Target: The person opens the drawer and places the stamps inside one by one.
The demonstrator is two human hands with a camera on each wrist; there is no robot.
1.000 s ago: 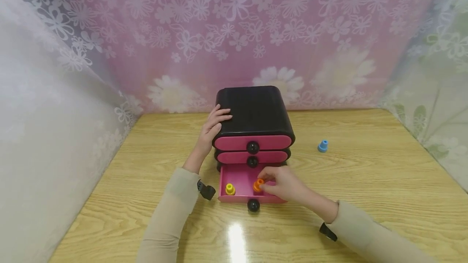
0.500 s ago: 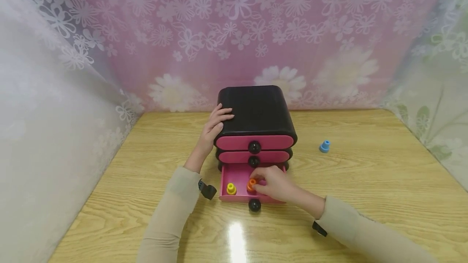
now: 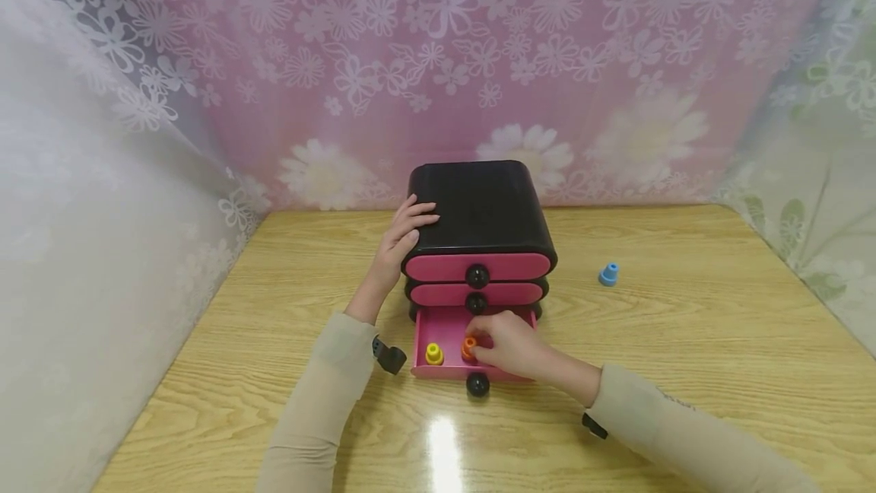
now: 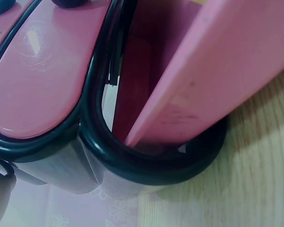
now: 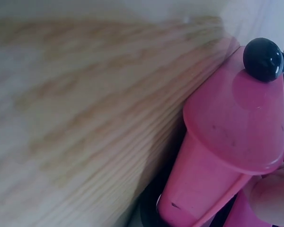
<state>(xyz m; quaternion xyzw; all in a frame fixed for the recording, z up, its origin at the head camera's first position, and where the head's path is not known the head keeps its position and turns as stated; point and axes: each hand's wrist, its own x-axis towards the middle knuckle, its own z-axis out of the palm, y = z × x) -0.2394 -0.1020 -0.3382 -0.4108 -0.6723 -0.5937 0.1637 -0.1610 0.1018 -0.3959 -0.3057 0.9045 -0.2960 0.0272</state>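
A black cabinet [image 3: 479, 204] with pink drawers stands on the table, its bottom drawer [image 3: 452, 318] pulled out. My left hand [image 3: 400, 238] rests on the cabinet's left side and top edge, fingers extended. Inside the drawer, my right hand [image 3: 506, 341] pinches an orange stepped peg-like piece [image 3: 468, 348] between thumb and fingers. A similar yellow piece [image 3: 434, 354] stands upright at the drawer's left. The left wrist view shows the open drawer's pink side [image 4: 217, 71] close up. In the right wrist view, part of the right hand [image 5: 274, 194] shows beside the drawer front [image 5: 236, 118].
A blue stepped piece [image 3: 608, 275] stands on the wooden table [image 3: 684, 326] to the cabinet's right. The upper two drawers, with black knobs [image 3: 477, 275], are closed. A flowered curtain [image 3: 438, 59] hangs behind the table.
My right hand has moved left within the drawer, carrying the orange piece closer to the yellow one. The left hand stays on the cabinet.
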